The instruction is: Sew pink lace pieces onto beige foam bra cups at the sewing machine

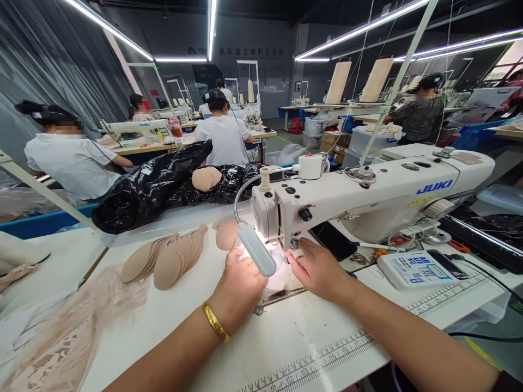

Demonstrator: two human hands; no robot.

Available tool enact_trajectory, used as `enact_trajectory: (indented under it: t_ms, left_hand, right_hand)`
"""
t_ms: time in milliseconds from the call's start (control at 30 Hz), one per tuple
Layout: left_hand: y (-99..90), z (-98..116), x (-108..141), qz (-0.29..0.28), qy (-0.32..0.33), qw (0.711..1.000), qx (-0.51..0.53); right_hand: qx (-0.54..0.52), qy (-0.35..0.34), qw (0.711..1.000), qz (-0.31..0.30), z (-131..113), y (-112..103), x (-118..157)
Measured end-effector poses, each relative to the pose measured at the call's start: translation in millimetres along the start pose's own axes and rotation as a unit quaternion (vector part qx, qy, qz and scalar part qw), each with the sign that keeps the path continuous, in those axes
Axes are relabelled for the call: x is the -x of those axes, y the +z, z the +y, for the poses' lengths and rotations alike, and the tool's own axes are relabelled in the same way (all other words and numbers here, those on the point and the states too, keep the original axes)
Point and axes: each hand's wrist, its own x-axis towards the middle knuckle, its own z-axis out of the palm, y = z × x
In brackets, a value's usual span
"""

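Observation:
A white sewing machine [327, 190] stands before me, its needle end lit by a grey gooseneck lamp [257, 251]. Beneath the lamp lies a pale piece of fabric [278, 279], partly covered by the lamp head and my fingers. My left hand [242, 286], below a gold bangle [215, 321], presses its curled fingers on the fabric's left side. On the other side, right of the needle, my right hand [316, 270] pinches the fabric's edge between thumb and fingers. Beige bra cups [180, 261] lie in overlapping stacks left of my hands, with another cup [226, 234] beside the machine head.
Beige lace fabric [61, 332] spreads over the table's left side. Right of the machine bed are a dark phone [333, 239] and a white box-like device [420, 269] with a cable. Black plastic bags [155, 185] lie behind the table. Other people sit at machines further back.

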Motion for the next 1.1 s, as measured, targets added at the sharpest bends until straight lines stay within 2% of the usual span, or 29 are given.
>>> enact_trajectory:
  t_ms: [100, 233, 533, 833, 967, 1100]
  left_hand:
    - [2.4, -1, 0, 0.012, -0.001, 1.000, -0.014]
    - [4.2, -1, 1, 0.001, -0.010, 1.000, -0.011]
    - [0.5, 3, 0, -0.002, -0.021, 1.000, -0.005]
    - [0.2, 0, 1, -0.038, -0.024, 0.999, 0.012]
    - [-4.9, 2, 0, -0.042, -0.029, 0.998, 0.022]
    - [-16.1, 18, 3, -0.073, -0.023, 0.996, 0.044]
  right_hand:
    - [-0.011, 0.023, 1.000, 0.012, 1, 3, 0]
    - [-0.035, 0.044, 0.998, -0.005, 2, 4, -1]
    - [-0.063, 0.040, 0.997, -0.020, 0, 1, -1]
    - [-0.067, 0.043, 0.997, -0.009, -2, -1, -2]
    - [-0.070, 0.047, 0.995, -0.054, -3, -5, -1]
    - [-0.076, 0.025, 0.992, -0.102, -2, -10, 0]
